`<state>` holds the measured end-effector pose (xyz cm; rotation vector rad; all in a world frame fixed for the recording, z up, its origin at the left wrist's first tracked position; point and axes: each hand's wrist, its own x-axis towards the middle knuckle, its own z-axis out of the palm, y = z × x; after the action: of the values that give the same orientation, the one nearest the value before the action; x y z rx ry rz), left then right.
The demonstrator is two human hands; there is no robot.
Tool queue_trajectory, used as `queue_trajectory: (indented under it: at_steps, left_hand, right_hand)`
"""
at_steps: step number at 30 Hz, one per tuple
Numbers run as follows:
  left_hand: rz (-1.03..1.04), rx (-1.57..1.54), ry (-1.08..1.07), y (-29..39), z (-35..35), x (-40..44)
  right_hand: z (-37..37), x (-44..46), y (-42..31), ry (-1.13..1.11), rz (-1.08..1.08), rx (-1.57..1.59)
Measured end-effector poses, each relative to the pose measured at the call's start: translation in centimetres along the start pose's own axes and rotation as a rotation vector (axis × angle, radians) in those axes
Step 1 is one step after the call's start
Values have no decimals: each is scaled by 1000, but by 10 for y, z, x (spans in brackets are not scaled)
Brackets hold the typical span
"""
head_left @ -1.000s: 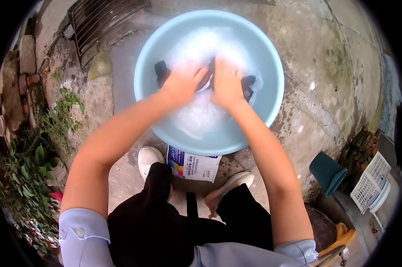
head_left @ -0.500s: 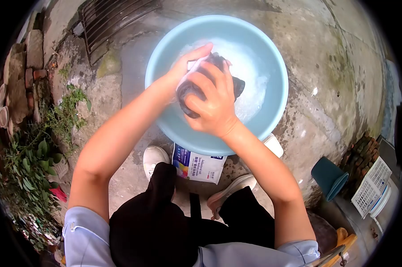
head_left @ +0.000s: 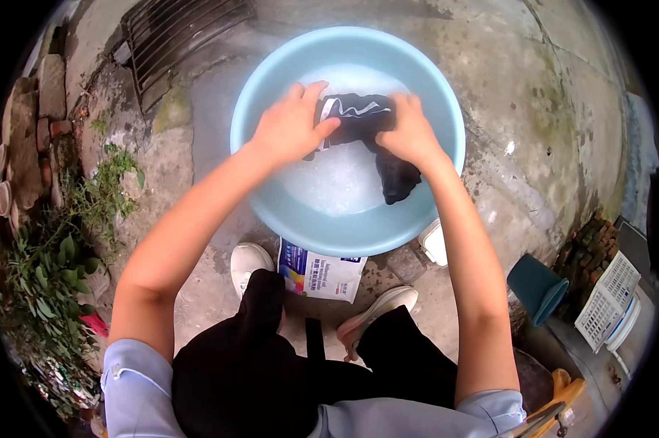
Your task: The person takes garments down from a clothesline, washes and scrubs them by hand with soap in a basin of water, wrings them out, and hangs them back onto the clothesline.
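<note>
Soapy water [head_left: 337, 179] lies in a wide light-blue basin [head_left: 348, 244] on the ground. A dark, wet cloth [head_left: 362, 130] with a white drawstring or trim is stretched between my hands over the water, and one part of it hangs down at the right. My left hand [head_left: 294, 123] grips its left end, thumb towards the cloth. The right end is pinched in my right hand [head_left: 408, 130], fingers behind and thumb in front.
A printed detergent packet [head_left: 321, 274] lies between my shoes, against the basin. Near the basin's lower right is a white container [head_left: 434, 242]. A teal bucket [head_left: 537, 288] and white crate [head_left: 608, 299] are at right, a metal grate [head_left: 176, 44] at upper left, plants [head_left: 59, 270] at left.
The cloth was bunched between my hands half a second ago. Now my hands are farther apart, the right one moved right, and the cloth is spread between them.
</note>
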<state>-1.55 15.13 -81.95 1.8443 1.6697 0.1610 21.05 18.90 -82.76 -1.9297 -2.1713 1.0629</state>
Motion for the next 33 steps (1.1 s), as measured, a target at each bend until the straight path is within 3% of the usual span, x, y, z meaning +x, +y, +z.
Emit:
queue_trajectory:
  at_steps: [1,3,4,7,8,9,10,12,14,15,16,18,19,22,23,24,26,29,31,32,33]
  left_hand:
    - [-4,1,-6,-4,9,0]
    - [77,453,42,-9,27,1]
    - [78,452,42,-6,39,-2]
    - [131,789,-127,-6,83,-10]
    - [131,785,-133,-11,81,-2]
    - [165,557,-134,-18,77,7]
    - [201,334,-129,-22,70,19]
    - [187,371,-140,-12,43,46]
    - [-82,-303,-75,-4,28,47]
    - [-176,-719,-93,2,23,39]
    - [-15,-995,-32,-20,64,47]
    - [-38,-1296,-109,21,44,7]
    - [138,-1057,-33,23,47,-2]
    - [530,-148,134,14,62,-12]
    - [410,-496,58,23,43,-16]
    - [361,-647,-4,29,31,-18]
    - [242,-955,-107,40,8,-22]
    - [407,-921,127,44,3,-24]
    - [357,-951,115,44,3,-25]
    - [304,-976,103,43,1,-26]
    - [217,-814,195,41,0,-32]
  right_hand:
    - [5,-3,-3,-64,8,-259]
    - [30,-9,-10,-59,6,-491]
    - [41,-10,-16,-44,-5,-598]
    - [73,-10,-17,4,-90,-599]
    - [78,-6,-14,-11,-73,-529]
    - [81,0,-3,-16,-68,-532]
    - [82,11,11,-1,-50,-448]
    - [60,23,9,84,70,-173]
    - [63,31,14,481,114,381]
    - [65,37,22,552,69,624]
    - [60,35,13,591,135,946]
    - [40,23,-15,652,255,1307]
    - [29,12,-31,652,257,1305]
    - [13,-8,-50,492,104,1794]
    - [12,-13,-39,289,-9,1860]
    - [11,-18,-29,83,-125,1911]
    - [-2,-32,-34,-19,-112,2129]
    - [-9,-41,-32,-115,-191,2180]
    - [-10,-42,-30,-164,-76,2048]
    - [-16,-48,-36,-53,-26,1778]
    - [-22,-50,-39,-12,-71,1403]
